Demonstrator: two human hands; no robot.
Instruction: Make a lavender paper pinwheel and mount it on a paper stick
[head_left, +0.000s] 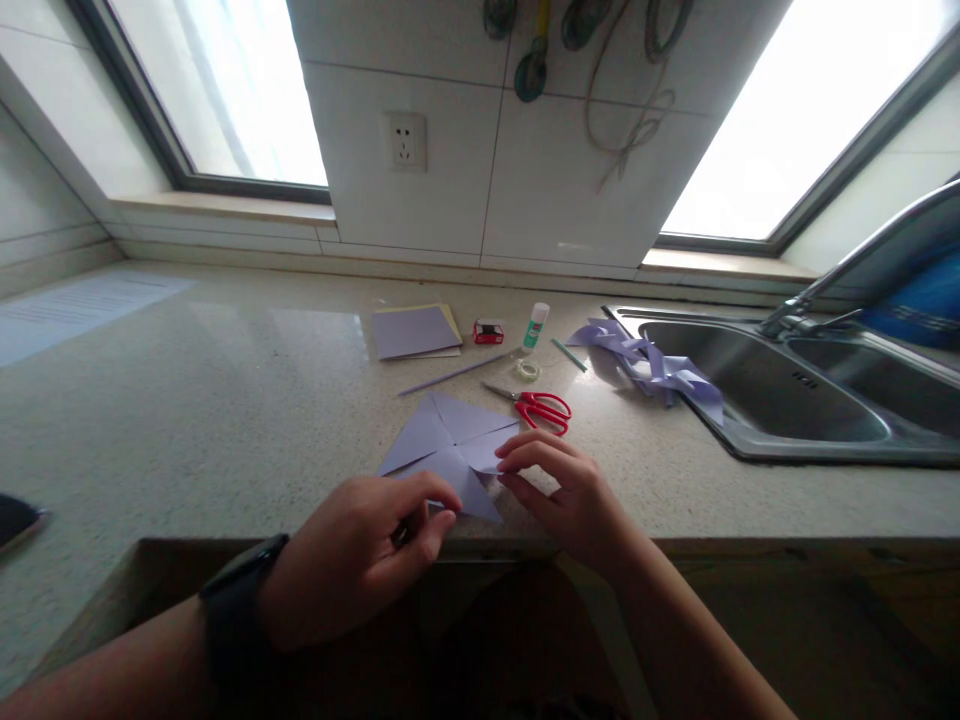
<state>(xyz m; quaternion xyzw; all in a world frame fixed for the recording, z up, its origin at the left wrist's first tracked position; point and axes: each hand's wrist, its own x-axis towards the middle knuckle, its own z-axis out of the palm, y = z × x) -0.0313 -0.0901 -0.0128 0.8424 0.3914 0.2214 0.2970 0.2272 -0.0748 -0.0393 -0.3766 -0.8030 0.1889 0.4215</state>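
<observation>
Both hands — left hand, right hand — pinching folded purple paper; red scissors just beyond.

- The worktop lies bare and wide to the left of the folded paper; a hand can pass freely there.
- Just right of the paper, red scissors block the way.
- Behind it lie a thin stick, a tape roll, a glue stick, a small red box and a stack of sheets, close together, with narrow gaps between.
- Further right, paper strips spill at the sink rim, and the tap arches over it.
- A dark object sits at the far left edge.
- Both hands crowd the near edge at the paper.
</observation>
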